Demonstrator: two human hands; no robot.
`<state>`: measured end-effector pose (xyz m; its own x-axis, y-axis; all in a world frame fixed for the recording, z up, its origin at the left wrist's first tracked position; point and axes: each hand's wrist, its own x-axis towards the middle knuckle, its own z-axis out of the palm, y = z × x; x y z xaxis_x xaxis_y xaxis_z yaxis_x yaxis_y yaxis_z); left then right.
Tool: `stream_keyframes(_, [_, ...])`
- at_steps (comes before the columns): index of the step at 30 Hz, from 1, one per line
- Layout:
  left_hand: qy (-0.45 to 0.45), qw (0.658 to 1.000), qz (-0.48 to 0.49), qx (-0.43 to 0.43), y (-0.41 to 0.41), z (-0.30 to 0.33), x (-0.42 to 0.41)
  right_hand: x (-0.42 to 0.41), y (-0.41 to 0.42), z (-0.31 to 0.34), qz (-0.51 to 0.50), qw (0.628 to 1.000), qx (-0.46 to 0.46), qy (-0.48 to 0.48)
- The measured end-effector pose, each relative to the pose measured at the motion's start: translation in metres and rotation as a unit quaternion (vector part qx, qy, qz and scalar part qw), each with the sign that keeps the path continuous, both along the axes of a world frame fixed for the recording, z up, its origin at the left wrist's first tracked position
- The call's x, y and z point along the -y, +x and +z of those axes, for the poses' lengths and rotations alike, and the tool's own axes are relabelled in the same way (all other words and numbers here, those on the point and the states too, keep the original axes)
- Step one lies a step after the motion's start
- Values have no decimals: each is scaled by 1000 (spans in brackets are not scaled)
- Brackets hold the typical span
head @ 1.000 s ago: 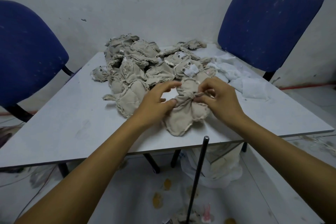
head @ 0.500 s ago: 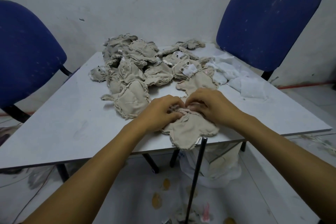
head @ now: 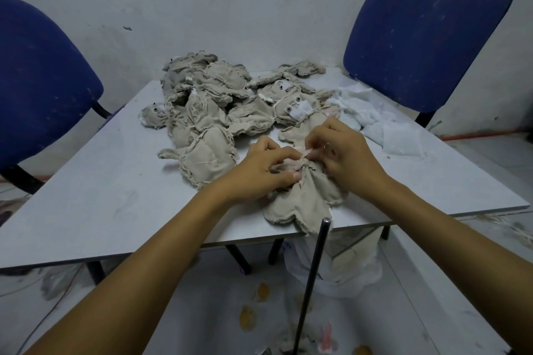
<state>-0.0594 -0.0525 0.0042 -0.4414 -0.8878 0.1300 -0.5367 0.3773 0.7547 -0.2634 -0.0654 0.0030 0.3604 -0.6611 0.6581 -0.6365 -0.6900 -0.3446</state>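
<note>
Both hands work one beige fabric toy skin [head: 305, 196] lying at the near edge of the table [head: 95, 196], its lower lobes hanging over the rim. The left hand [head: 266, 173] and right hand [head: 343, 153] each curl their fingers to pinch the pinkish opening at its top. Pulling too hard could tear the frayed seam, and dragging it nearer would likely tip it off beside the upright metal rod [head: 313, 277].
</note>
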Motion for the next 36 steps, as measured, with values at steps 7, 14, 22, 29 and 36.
stream_keyframes(7, [27, 983, 47, -177, -10, -1, -5, 1, 7, -1, 55, 980, 43, 188])
stream_keyframes(14, [4, 979, 94, -183, -8, 3, -1, -5, 10, -1, 122, 917, 94, 369])
stream_keyframes(22, [161, 967, -28, -197, -6, 19, -5, -5, 14, 3, 63, 949, 155, 268])
stream_keyframes(29, [30, 999, -33, 10, -5, 18, -7, -15, 10, 2, 71, 956, 70, 276])
stream_keyframes(36, [-46, 994, 88, -52, -12, 8, -3, -38, 6, 5, 100, 924, -2, 369])
